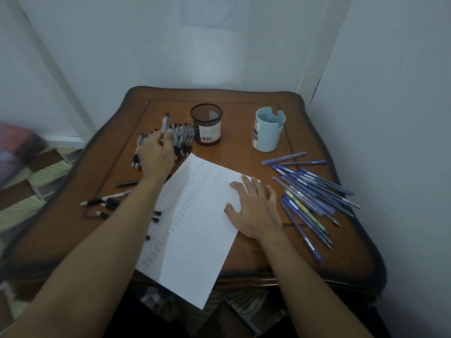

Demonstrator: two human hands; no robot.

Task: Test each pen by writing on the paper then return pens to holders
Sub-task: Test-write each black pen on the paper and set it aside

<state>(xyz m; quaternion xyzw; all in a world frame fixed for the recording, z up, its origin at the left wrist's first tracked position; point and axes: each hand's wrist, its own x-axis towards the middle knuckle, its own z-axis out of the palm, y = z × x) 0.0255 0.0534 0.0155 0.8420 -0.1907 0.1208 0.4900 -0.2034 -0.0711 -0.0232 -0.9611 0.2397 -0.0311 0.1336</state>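
Head view: your left hand (157, 154) pinches a clear black-gripped pen (165, 121) at eleven o'clock; your right hand (253, 213), fingers spread, pins the much-written white paper (195, 252). The black mesh holder (207, 125) and pale-blue plastic holder (267, 132) look empty: returning remains.

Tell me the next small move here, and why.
Probably bring the black pen that the left hand grips down to the paper and write a test word: the right hand presses the sheet flat, and the mesh holder looks empty.
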